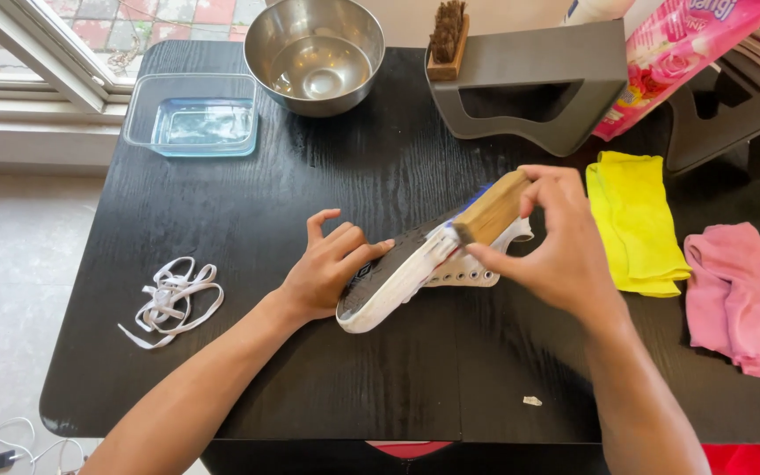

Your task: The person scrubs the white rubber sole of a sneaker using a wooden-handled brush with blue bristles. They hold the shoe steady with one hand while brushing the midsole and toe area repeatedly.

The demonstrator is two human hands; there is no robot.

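Mid-table: left hand (327,268) half open, fingers pressing sneaker (406,273) tipped on its side. Right hand (556,242) closed round wooden brush (488,211) at sole edge. Likely light, floppy canvas; stiff rubber sole best grip. Beyond: steel bowl (314,53).

Bright daylight from window (90,35) upper left — soft shadows, sharp focus, slight edge distortion.

Left hand (327,268) lies flat with fingers spread; right hand (556,242) is curled in a grip, wrist bent down
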